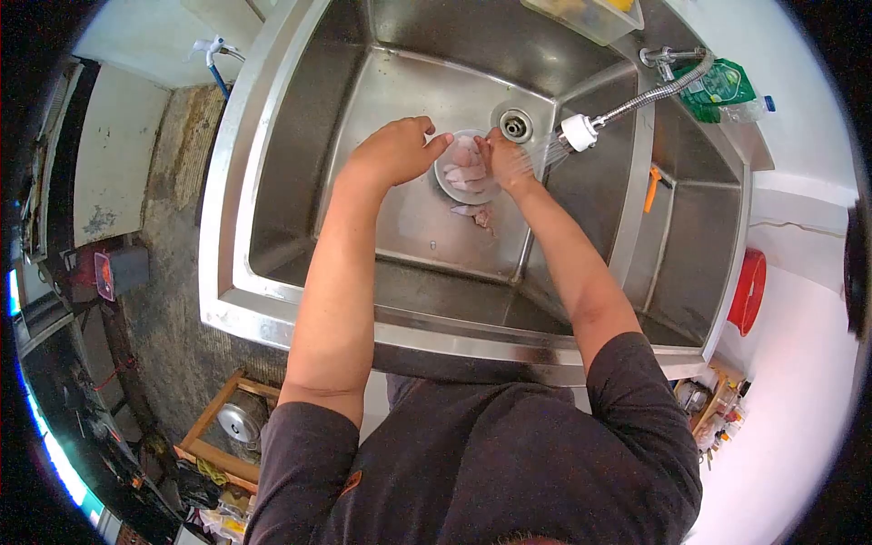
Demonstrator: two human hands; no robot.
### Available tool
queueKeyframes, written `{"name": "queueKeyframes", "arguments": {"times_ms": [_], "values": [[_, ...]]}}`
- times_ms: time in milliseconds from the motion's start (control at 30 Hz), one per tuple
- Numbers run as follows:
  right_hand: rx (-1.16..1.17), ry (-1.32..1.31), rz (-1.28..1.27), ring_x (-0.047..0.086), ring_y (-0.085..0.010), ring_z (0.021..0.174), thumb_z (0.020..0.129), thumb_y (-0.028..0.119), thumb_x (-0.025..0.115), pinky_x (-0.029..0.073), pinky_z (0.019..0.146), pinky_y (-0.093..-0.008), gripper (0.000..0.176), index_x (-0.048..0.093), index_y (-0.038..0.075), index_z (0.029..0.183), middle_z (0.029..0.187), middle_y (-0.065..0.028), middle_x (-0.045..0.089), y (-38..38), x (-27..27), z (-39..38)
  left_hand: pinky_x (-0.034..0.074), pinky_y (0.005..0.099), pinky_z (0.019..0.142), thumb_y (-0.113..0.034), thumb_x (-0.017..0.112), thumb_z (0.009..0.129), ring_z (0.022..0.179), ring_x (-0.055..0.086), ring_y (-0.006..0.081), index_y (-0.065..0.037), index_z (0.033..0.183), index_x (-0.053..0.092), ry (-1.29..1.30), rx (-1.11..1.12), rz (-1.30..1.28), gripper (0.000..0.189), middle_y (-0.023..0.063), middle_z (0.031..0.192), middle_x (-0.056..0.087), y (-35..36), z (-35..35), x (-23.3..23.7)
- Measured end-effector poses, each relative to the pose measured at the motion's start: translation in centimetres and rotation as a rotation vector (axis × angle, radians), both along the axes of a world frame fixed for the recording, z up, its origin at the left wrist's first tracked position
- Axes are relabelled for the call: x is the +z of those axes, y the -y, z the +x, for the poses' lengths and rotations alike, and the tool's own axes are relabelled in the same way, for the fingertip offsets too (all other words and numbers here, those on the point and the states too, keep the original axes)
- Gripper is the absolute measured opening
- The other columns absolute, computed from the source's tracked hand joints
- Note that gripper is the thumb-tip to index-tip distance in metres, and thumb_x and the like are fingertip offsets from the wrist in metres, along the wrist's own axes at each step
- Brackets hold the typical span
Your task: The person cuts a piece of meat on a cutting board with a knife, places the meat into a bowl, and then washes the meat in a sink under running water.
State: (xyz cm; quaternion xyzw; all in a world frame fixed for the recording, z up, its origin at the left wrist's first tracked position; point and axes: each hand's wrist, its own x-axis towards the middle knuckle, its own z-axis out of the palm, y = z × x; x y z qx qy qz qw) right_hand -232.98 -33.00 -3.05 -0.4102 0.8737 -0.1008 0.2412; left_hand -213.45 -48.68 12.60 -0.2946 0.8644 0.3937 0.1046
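A round bowl (438, 182) holds several pale pink pieces of raw meat (466, 173), which look like chicken, on the sink floor. My left hand (392, 153) is just left of the bowl, fingers bent and thumb stretched toward its rim; nothing shows in it. At the bowl's right side, my right hand (505, 163) has its fingers bent down over the meat. Whatever those fingers grip is hidden. Water from the white tap head (579, 133) sprays over this hand. Scraps of meat (479, 214) lie on the steel below the bowl.
The steel sink (400, 222) has a drain (515, 125) just beyond the bowl. A flexible metal hose (658, 91) arches in from the right. An orange-handled tool (652, 189) lies in the right basin, and a green plastic pack (722, 91) stands behind. A clear container (590, 18) sits at the far edge.
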Motion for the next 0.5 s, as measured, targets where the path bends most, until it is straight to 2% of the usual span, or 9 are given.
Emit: {"name": "queueKeyframes", "arguments": {"times_ms": [67,100,167,200,267,367,500], "values": [[0.045,0.026,0.079,0.062,-0.0429,0.104,0.096,0.039,0.050,0.050,0.089,-0.0513,0.041,0.049,0.006,0.121,0.133,-0.0260,0.051,-0.2,-0.5,-0.4,0.051,0.0416,0.088,-0.048,0.054,0.095,0.100,0.066,0.0363,0.000,0.114,0.065,-0.075,0.011,-0.038,0.053,0.0216,0.108,0.069,0.0,0.0,-1.3],[0.046,0.028,0.080,0.062,-0.0429,0.104,0.096,0.039,0.050,0.050,0.089,-0.0513,0.041,0.049,0.006,0.121,0.133,-0.0260,0.051,-0.5,-0.8,-0.3,0.051,0.0416,0.088,-0.048,0.054,0.095,0.100,0.066,0.0363,0.000,0.114,0.065,-0.073,0.011,-0.036,0.053,0.0216,0.108,0.069,0.0,-0.1,-1.3],[0.316,-0.052,0.052,0.055,-0.0366,0.119,0.090,0.046,0.057,0.047,0.098,-0.0455,0.061,0.046,0.008,0.135,0.141,-0.0197,0.048,-1.1,-1.6,0.0,0.051,0.0415,0.088,-0.047,0.054,0.096,0.101,0.066,0.0364,0.000,0.115,0.065,-0.058,0.022,-0.021,0.052,0.0210,0.108,0.069,0.0,0.0,-1.3],[0.319,-0.048,0.053,0.055,-0.0366,0.119,0.090,0.046,0.057,0.047,0.098,-0.0455,0.061,0.046,0.008,0.135,0.141,-0.0197,0.048,-1.2,-1.4,0.7,0.051,0.0415,0.088,-0.047,0.054,0.096,0.101,0.066,0.0364,0.000,0.115,0.065,-0.055,0.025,-0.020,0.052,0.0210,0.108,0.069,0.0,0.0,-1.2],[0.526,-0.328,0.054,0.044,-0.0328,0.132,0.082,0.049,0.065,0.040,0.107,-0.0417,0.074,0.043,0.012,0.142,0.145,-0.0141,0.045,-1.3,-0.7,2.4,0.051,0.0417,0.088,-0.048,0.054,0.096,0.101,0.066,0.0364,0.000,0.115,0.065,-0.059,0.028,-0.033,0.053,0.0204,0.108,0.069,0.0,0.0,-1.0],[0.433,-0.229,0.122,0.039,-0.0341,0.135,0.080,0.047,0.068,0.038,0.110,-0.0419,0.070,0.046,0.015,0.139,0.145,-0.0140,0.043,-1.3,-1.5,3.4,0.051,0.0420,0.088,-0.049,0.053,0.095,0.101,0.066,0.0364,-0.001,0.116,0.065,-0.058,0.025,-0.030,0.053,0.0204,0.108,0.069,-0.1,0.1,-0.6],[0.282,-0.075,0.189,0.043,-0.0387,0.131,0.078,0.040,0.073,0.038,0.110,-0.0432,0.066,0.050,0.016,0.135,0.147,-0.0158,0.036,-0.1,-2.1,3.6,0.051,0.0424,0.089,-0.050,0.053,0.095,0.101,0.066,0.0366,-0.001,0.115,0.065,-0.056,0.028,-0.035,0.054,0.0205,0.108,0.069,-0.1,0.0,-0.6]]}}
